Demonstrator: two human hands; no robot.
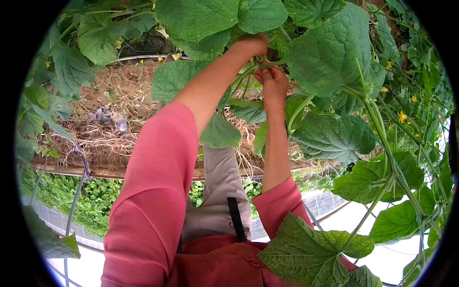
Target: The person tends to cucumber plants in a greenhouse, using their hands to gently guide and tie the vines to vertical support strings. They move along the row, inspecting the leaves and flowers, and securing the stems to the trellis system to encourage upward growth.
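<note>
Among broad green leaves at the top centre is my left hand [256,43], bent at the wrist, its fingers mostly hidden behind the wrist and foliage. Just below it, my right hand [275,80] has its thumb and fingers curled together at a green vine stem [274,64], which they appear to pinch. Several leaf stalks meet at this stem beside the fingers. A large cucumber-like leaf [328,53] spreads to the right of both hands, and another leaf [179,79] lies behind my left forearm.
Thick vines [383,140] with yellow flowers [401,116] climb on the right. Dry roots and straw cover the soil [118,82] at left, with crumpled plastic [111,118] on it. A big leaf [308,247] hangs close before my torso. Metal poles [73,204] stand lower left.
</note>
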